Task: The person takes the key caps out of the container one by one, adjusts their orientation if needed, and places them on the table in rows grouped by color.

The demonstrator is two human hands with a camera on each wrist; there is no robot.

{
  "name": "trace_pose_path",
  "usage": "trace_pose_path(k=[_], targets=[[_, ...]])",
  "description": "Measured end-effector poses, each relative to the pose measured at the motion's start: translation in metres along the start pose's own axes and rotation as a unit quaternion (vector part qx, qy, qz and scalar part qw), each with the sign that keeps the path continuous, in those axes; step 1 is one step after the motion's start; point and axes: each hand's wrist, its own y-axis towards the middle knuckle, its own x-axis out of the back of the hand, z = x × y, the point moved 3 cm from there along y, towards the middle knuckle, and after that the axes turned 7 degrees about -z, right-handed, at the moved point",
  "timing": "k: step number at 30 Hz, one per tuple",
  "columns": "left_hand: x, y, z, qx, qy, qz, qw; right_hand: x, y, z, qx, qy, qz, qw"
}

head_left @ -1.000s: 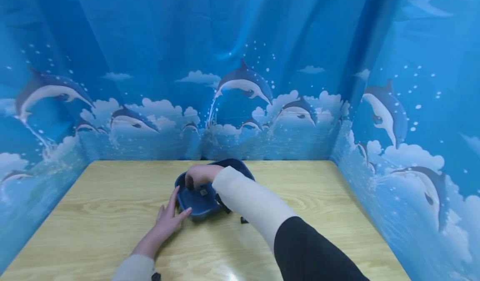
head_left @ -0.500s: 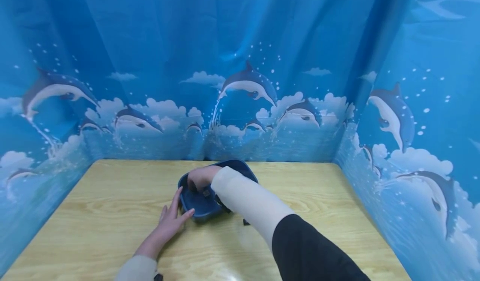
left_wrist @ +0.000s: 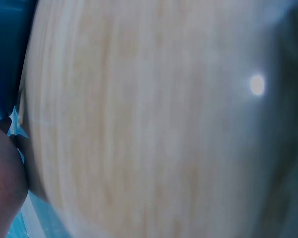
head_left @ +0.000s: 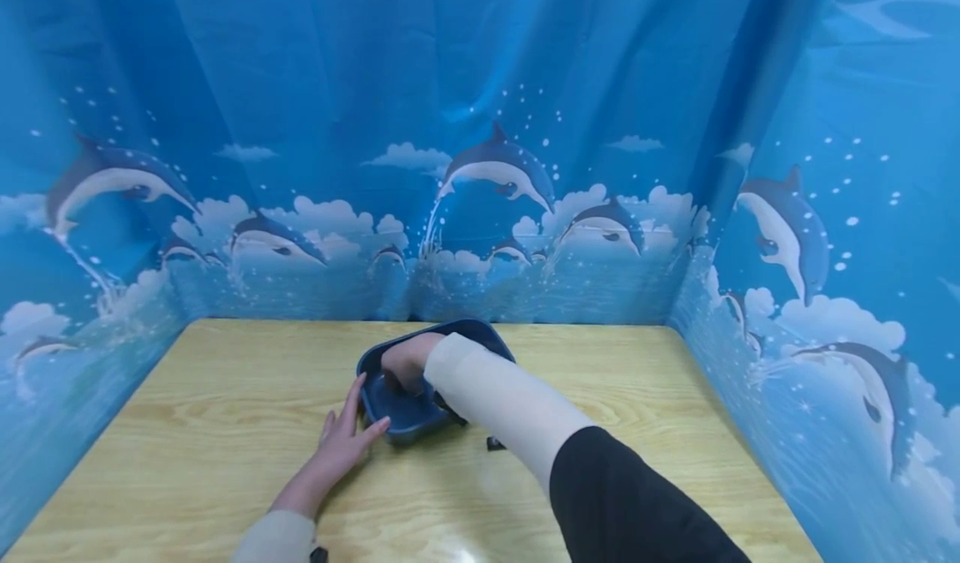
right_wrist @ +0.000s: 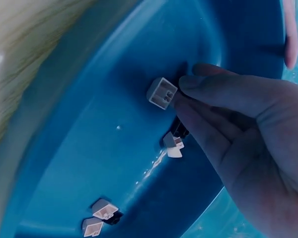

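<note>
A dark blue rounded plastic tub (head_left: 408,428) stands near the table's far edge. My right hand (head_left: 407,361) reaches down inside it. In the right wrist view, thumb and index finger pinch a small white hollow square block (right_wrist: 162,93) at its edge; the grip is partly hidden. Below it lies another white piece (right_wrist: 173,145) with a black part, and a pair of white pieces (right_wrist: 104,209) with a black bit lies farther down the tub floor. Outside, my left hand (head_left: 341,446) touches the tub's near left corner, thumb and fingers spread and fairly straight.
Pale wood-grain table (head_left: 225,396) surrounds the tub. Blue dolphin-printed curtains (head_left: 480,87) close off the back and sides. A small dark object (head_left: 495,444) shows beside the right sleeve; what it is I cannot tell.
My right hand has moved a little rightward and lower in the tub, covering the small pale piece visible there earlier. The left hand keeps its place at the tub's corner.
</note>
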Motion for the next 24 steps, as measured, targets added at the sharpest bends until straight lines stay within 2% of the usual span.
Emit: trace_pose_path(k=[8, 15, 24], targets=[[0.000, 0.000, 0.000, -0.005, 0.002, 0.000, 1.0000, 0.001, -0.007, -0.015, -0.020, 0.062, -0.025, 0.998], [-0.001, 0.000, 0.000, -0.002, 0.008, -0.001, 1.0000, 0.000, -0.027, -0.027, 0.014, 0.095, -0.067, 0.993], [-0.002, -0.001, -0.001, -0.002, 0.006, -0.005, 1.0000, -0.010, -0.057, -0.049, 0.035, 0.134, -0.101, 0.985]])
